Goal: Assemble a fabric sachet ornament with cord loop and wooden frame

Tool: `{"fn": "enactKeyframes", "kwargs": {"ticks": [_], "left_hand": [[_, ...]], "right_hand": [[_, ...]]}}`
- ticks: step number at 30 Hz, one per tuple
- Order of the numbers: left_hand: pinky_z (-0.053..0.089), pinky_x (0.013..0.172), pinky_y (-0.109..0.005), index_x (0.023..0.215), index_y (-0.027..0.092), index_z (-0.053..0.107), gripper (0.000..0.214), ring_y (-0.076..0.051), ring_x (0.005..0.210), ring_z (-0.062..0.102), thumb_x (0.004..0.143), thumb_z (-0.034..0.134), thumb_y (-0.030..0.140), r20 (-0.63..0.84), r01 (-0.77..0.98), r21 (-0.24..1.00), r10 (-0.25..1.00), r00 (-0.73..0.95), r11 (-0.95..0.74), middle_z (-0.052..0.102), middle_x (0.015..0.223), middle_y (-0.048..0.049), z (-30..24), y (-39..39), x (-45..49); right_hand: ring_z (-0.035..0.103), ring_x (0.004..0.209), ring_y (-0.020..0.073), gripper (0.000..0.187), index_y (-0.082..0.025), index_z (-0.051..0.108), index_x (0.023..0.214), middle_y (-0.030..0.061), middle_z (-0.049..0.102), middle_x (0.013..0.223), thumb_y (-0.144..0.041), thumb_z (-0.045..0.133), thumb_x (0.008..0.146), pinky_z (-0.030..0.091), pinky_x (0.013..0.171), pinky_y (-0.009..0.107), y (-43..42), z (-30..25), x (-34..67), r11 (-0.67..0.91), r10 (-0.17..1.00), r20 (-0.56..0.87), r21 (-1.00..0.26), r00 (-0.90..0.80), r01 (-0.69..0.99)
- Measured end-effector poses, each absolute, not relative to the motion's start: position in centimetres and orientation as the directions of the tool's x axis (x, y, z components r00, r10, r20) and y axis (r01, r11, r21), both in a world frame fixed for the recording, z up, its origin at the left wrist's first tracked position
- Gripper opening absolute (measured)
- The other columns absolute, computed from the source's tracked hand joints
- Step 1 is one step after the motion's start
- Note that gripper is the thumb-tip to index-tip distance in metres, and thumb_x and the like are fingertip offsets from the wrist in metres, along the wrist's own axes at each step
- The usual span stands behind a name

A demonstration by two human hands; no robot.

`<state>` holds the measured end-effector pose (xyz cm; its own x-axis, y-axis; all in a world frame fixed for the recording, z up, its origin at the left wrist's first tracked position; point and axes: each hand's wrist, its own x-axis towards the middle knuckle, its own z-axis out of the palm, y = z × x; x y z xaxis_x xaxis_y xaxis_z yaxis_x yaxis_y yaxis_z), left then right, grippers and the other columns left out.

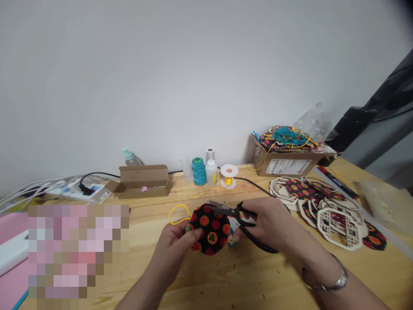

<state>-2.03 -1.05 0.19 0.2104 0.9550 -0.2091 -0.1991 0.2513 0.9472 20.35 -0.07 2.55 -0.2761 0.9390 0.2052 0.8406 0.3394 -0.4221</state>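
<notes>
Here left hand [176, 237] pinches fabric disc [209, 230]; right hand [269, 224] holds scissors [226, 210], seemingly open.

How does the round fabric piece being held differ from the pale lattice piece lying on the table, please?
The fabric piece is pinched in the left hand, with scissors in the right hand at its top edge; the lattice piece lies flat, untouched. The fabric piece is solid black with bright dots; the lattice piece is pale openwork. Both look rounded.
</notes>
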Motion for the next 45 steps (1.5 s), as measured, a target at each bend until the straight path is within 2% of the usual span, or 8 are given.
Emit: {"fn": "enactKeyframes", "kwargs": {"ticks": [12, 16, 22, 26, 31, 34, 40, 45], "left_hand": [[0.049, 0.068, -0.029, 0.075, 0.016, 0.076, 0.018, -0.019, 0.062, 0.064, 0.063, 0.070, 0.028, -0.205, -0.210, 0.947, 0.960, 0.191, 0.244, 0.074, 0.068, -0.0063, 0.4, -1.2, -1.9], [0.049, 0.069, -0.030, 0.076, 0.017, 0.076, 0.018, -0.019, 0.064, 0.064, 0.063, 0.071, 0.028, -0.204, -0.218, 0.943, 0.954, 0.221, 0.252, 0.073, 0.068, -0.0062, 0.3, -1.0, -2.1], [0.046, 0.072, -0.029, 0.078, 0.016, 0.075, 0.016, -0.018, 0.068, 0.061, 0.069, 0.068, 0.027, -0.192, -0.215, 0.945, 0.952, 0.239, 0.245, 0.073, 0.072, -0.0061, -0.2, -0.6, -2.7], [0.038, 0.053, -0.021, 0.069, 0.013, 0.072, 0.014, -0.012, 0.054, 0.051, 0.070, 0.067, 0.026, -0.164, -0.198, 0.961, 0.972, 0.166, 0.195, 0.067, 0.062, -0.0041, -0.5, -0.3, -3.0], [0.034, 0.050, -0.021, 0.075, 0.012, 0.071, 0.015, -0.012, 0.054, 0.049, 0.072, 0.065, 0.026, -0.147, -0.219, 0.959, 0.975, 0.165, 0.182, 0.062, 0.058, -0.0020, -0.4, 0.0, -3.1], [0.033, 0.047, -0.020, 0.069, 0.012, 0.069, 0.014, -0.010, 0.051, 0.047, 0.071, 0.066, 0.025, -0.158, -0.260, 0.947, 0.977, 0.142, 0.190, 0.062, 0.057, -0.0015, -0.1, 0.0, -3.0], [0.032, 0.044, -0.019, 0.065, 0.011, 0.067, 0.014, -0.009, 0.049, 0.046, 0.067, 0.068, 0.025, -0.177, -0.288, 0.936, 0.978, 0.108, 0.201, 0.063, 0.058, -0.0022, 0.4, -0.1, -2.6], [0.033, 0.044, -0.020, 0.068, 0.010, 0.068, 0.016, -0.009, 0.051, 0.048, 0.066, 0.068, 0.026, -0.182, -0.264, 0.942, 0.976, 0.121, 0.208, 0.064, 0.061, -0.0039, 0.3, -0.1, -2.5]], "right_hand": [[0.043, 0.049, 0.0086, 0.019, -0.019, 0.062, 0.057, -0.0022, 0.058, 0.052, -0.032, 0.061, 0.072, 0.022, 0.048, 0.022, 0.0, 3.2, 20.2, 0.291, 0.957, 0.136, -0.449, -0.257, 0.845], [0.041, 0.048, 0.0085, 0.025, -0.019, 0.061, 0.055, -0.0029, 0.055, 0.050, -0.039, 0.064, 0.070, 0.022, 0.047, 0.021, -0.1, 3.0, 20.1, 0.292, 0.956, 0.159, -0.457, -0.246, 0.840], [0.037, 0.047, 0.0088, 0.042, -0.018, 0.047, 0.049, -0.0026, 0.049, 0.047, -0.052, 0.062, 0.068, 0.022, 0.046, 0.021, 0.4, 2.7, 20.1, 0.224, 0.961, 0.249, -0.447, -0.119, 0.866], [0.041, 0.047, 0.0101, 0.039, -0.019, 0.045, 0.051, -0.0011, 0.052, 0.050, -0.049, 0.059, 0.070, 0.023, 0.047, 0.022, 0.7, 3.3, 20.4, 0.160, 0.966, 0.251, -0.374, -0.066, 0.914], [0.051, 0.051, 0.0148, 0.032, -0.021, 0.051, 0.060, 0.0012, 0.060, 0.057, -0.050, 0.056, 0.072, 0.024, 0.048, 0.023, -1.0, 4.5, 21.7, 0.107, 0.982, 0.174, -0.203, -0.072, 0.973], [0.054, 0.053, 0.0170, 0.028, -0.021, 0.054, 0.063, 0.0022, 0.062, 0.059, -0.048, 0.057, 0.072, 0.026, 0.048, 0.024, -3.1, 4.5, 23.5, 0.107, 0.994, 0.039, -0.121, -0.103, 0.987], [0.060, 0.066, 0.0187, 0.004, -0.022, 0.059, 0.068, 0.0042, 0.066, 0.076, -0.023, 0.056, 0.071, 0.037, 0.055, 0.025, -7.2, 3.0, 27.6, 0.114, 0.965, -0.218, -0.146, -0.144, 0.983], [0.061, 0.069, 0.0193, 0.010, -0.023, 0.059, 0.071, 0.0047, 0.066, 0.079, -0.017, 0.051, 0.072, 0.041, 0.058, 0.027, -8.6, 2.0, 29.4, 0.102, 0.960, -0.238, -0.201, -0.150, 0.974]]}}
